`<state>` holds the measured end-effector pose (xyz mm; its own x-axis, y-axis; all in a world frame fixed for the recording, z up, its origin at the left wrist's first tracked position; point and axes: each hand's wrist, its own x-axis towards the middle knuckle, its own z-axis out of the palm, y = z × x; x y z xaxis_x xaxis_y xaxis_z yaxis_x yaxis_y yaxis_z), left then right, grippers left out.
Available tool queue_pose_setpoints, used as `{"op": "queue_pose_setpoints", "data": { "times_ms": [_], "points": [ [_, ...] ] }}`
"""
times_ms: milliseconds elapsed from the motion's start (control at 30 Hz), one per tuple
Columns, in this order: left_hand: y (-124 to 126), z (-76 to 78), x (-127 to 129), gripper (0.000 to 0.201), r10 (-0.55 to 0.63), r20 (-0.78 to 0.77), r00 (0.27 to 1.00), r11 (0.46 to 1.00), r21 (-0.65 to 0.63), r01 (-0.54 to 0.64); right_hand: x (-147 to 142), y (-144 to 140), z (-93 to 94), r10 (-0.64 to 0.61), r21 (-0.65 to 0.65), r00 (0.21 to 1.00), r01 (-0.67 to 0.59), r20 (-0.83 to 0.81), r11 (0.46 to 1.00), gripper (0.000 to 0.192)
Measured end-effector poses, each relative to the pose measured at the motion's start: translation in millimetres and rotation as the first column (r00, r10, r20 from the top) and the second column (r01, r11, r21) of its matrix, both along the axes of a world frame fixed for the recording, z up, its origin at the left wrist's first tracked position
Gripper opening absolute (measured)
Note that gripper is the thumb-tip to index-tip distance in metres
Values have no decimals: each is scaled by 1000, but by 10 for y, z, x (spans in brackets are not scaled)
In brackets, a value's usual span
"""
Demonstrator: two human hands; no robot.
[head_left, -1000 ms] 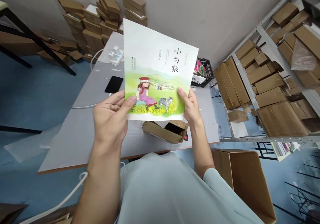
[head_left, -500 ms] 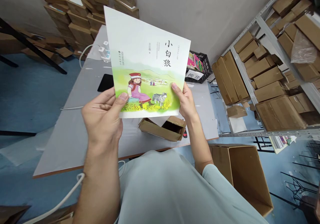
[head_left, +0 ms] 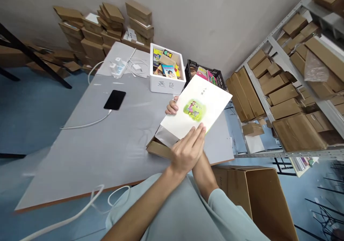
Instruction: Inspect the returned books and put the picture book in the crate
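Observation:
A thin white picture book (head_left: 209, 95) is tilted in front of me, showing a white face with a small title and a small picture of a girl and a grey animal. My right hand (head_left: 172, 107) supports it from beneath, its fingertips curling over the left edge; the rest of that hand is hidden. Across the book's lower part lies my left hand (head_left: 189, 146), fingers stretched out flat on the surface. Under the book, a small open cardboard box (head_left: 158, 149) on the table is partly covered.
On the grey table (head_left: 129, 133) are a black phone (head_left: 115, 100) on a cable, a power strip (head_left: 118, 69), a white foam box (head_left: 166, 86) of books and a black crate (head_left: 219, 78). A large open carton (head_left: 266, 198) stands right, below shelving (head_left: 279, 115). Boxes (head_left: 94, 47) pile up behind.
The book has moved lower and right, its large cover picture replaced by a smaller one. My left hand has shifted from its left edge to lie flat on it; my right hand now reaches underneath.

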<state>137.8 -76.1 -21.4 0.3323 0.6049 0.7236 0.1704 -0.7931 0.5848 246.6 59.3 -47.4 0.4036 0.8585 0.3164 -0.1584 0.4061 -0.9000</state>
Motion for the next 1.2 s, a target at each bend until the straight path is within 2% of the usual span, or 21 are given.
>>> {"op": "queue_pose_setpoints", "data": {
  "times_ms": [33,67,133,200,300,367,433,500,567,600,633,700,767,833,933,1000,1100,1200],
  "points": [
    [-9,-28,13,43,-1,-7,1000,1000,2,1,-13,-3,-27,-53,-42,999,53,-2,998,74],
    [-14,-41,17,44,-4,-10,1000,1000,5,4,-16,-17,-46,-110,-82,994,109,-2,991,73],
    [-20,-11,-4,46,-8,-14,1000,1000,4,8,8,-76,-57,-180,-147,984,178,2,973,83],
    [-4,86,-72,48,2,-13,1000,1000,-31,-3,61,-172,-36,-177,-238,984,171,-1,956,90],
    [146,266,-262,51,30,42,999,979,-202,-20,162,-358,17,-139,-360,989,112,-51,926,80],
    [382,313,-411,50,78,115,990,929,-370,-30,234,-484,53,-149,-382,985,107,-82,918,68],
    [716,245,-534,49,149,189,971,851,-524,-29,302,-597,97,-148,-385,986,106,-82,917,66],
    [1069,73,-599,54,181,202,963,790,-612,-20,336,-683,153,-140,-372,989,112,-49,922,71],
    [1334,-135,-588,60,167,169,971,763,-646,-19,302,-741,209,-163,-321,986,169,45,932,69],
    [1407,-224,-557,61,164,134,977,776,-629,-44,253,-762,231,-198,-285,973,223,114,932,65],
    [1436,-290,-511,64,164,132,978,788,-614,-50,183,-780,248,-241,-251,950,287,197,925,60],
    [1384,-339,-405,73,74,215,974,776,-626,79,-2,-818,260,-311,-192,871,404,380,894,51],
    [1255,-290,-321,82,-49,379,924,702,-645,302,-207,-863,247,-315,-148,784,454,534,879,45],
    [1141,-193,-296,82,-92,501,861,625,-644,441,-381,-915,219,-271,-126,730,439,627,890,44],
    [1082,-75,-363,72,-36,537,843,577,-678,456,-530,-997,157,-233,-140,698,433,678,890,42],
    [1098,-50,-429,70,-26,530,848,547,-702,456,-563,-1046,112,-233,-161,683,460,692,873,43],
    [1134,-83,-475,70,-53,547,836,494,-713,498,-562,-1100,71,-240,-172,670,487,702,857,43],
    [1151,-155,-455,70,-48,586,809,444,-713,543,-538,-1121,86,-227,-170,679,466,699,868,44]
  ]
}}
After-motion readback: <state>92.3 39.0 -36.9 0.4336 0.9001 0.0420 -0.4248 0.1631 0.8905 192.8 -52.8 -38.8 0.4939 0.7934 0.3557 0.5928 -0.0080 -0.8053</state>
